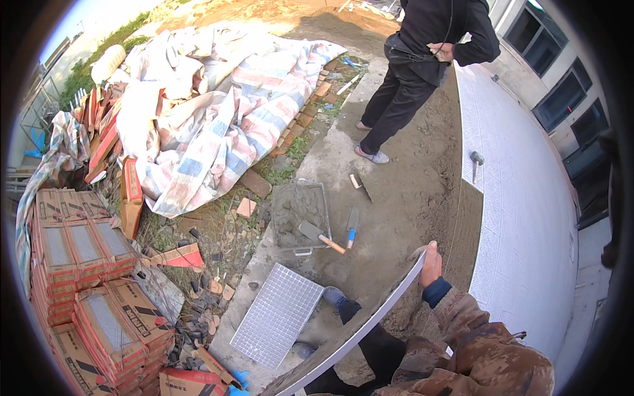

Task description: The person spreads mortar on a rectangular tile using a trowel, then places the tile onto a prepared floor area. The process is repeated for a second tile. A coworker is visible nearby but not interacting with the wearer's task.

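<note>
My right hand (430,265) grips the top edge of a large tile (383,304) held on edge, with a white rim and a grey back. My left hand is out of view. Beyond the tile a tray of wet mortar (288,210) has a trowel with a wooden handle (333,244) lying in it. A blue-handled trowel (352,231) and another trowel (360,186) lie on the concrete. A grey small-squared tile (276,315) lies flat near my feet. A mallet (475,158) rests on the pale tiled paving (522,224) at right, beside a string line over mortar.
Another person (416,79) in dark clothes stands ahead on the concrete, a hand behind their back. At left are stacked tile cartons (82,247), broken pieces and a crumpled striped tarpaulin (218,119). A building wall with windows (558,99) runs along the right.
</note>
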{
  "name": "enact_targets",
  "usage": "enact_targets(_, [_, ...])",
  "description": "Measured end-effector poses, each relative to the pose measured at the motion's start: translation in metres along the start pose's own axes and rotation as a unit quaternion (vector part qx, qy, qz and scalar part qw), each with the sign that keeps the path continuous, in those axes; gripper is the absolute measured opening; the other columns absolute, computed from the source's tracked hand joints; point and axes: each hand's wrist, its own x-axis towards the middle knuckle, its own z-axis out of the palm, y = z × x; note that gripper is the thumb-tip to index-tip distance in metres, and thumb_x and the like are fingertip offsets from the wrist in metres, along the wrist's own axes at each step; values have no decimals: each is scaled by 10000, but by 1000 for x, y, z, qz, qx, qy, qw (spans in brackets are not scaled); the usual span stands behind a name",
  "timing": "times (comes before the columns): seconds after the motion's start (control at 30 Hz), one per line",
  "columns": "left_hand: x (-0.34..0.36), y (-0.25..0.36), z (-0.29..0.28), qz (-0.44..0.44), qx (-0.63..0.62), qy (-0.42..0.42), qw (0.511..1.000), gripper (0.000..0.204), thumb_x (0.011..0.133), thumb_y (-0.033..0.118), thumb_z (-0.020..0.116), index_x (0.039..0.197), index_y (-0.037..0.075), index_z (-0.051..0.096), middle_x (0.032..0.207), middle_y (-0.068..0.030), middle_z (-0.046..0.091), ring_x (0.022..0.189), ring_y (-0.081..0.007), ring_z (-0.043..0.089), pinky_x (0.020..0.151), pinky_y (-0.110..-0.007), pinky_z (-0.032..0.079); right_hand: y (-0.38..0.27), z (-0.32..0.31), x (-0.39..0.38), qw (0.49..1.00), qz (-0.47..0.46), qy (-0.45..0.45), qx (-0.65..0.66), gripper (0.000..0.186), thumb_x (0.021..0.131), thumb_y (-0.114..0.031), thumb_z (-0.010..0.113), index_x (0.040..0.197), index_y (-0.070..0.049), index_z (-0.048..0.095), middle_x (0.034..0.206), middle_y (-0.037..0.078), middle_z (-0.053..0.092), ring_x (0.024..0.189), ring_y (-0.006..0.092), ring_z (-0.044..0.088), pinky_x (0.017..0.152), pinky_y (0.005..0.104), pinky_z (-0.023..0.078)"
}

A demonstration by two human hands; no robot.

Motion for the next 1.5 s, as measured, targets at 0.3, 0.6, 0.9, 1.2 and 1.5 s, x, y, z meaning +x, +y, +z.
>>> enact_targets(0.3, [-63,-27,175,-100,81,-95,987,546,885,198,621,1388,92,437,1395,-140,511,1266,-338,504,1037,-547,453,17,-175,23,988,68,119,-74,777,1010,-583,281,781,94,586,717,298,562,724,444,562,718,490,427])
enact_targets(0.6, [-91,-82,336,-179,184,-161,953,556,871,193,641,1380,94,439,1387,-136,517,1261,-340,507,1029,-552,459,59,-324,50,956,176,207,-113,790,1009,-585,261,806,91,618,825,369,589,866,545,562,783,541,424])
enact_targets(0.9, [-84,-121,461,-229,283,-258,895,566,858,188,661,1372,96,441,1379,-132,523,1256,-343,510,1021,-557,466,98,-444,2,897,214,361,-142,839,1014,-604,228,696,96,563,676,366,527,685,513,559,657,551,403])
enact_targets(1.2, [-78,-212,623,-272,390,-297,828,577,844,183,680,1363,98,443,1371,-128,529,1251,-345,512,1013,-562,473,188,-507,-11,777,318,511,-185,822,1026,-566,201,600,61,522,585,314,507,582,504,536,568,554,364])
enact_targets(1.5, [-133,-299,805,-262,519,-369,725,552,885,464,531,1309,110,531,1349,-120,534,1252,-353,492,1010,-617,419,204,-566,10,685,387,588,-185,828,1028,-561,186,601,61,526,591,310,520,585,490,527,581,554,357])
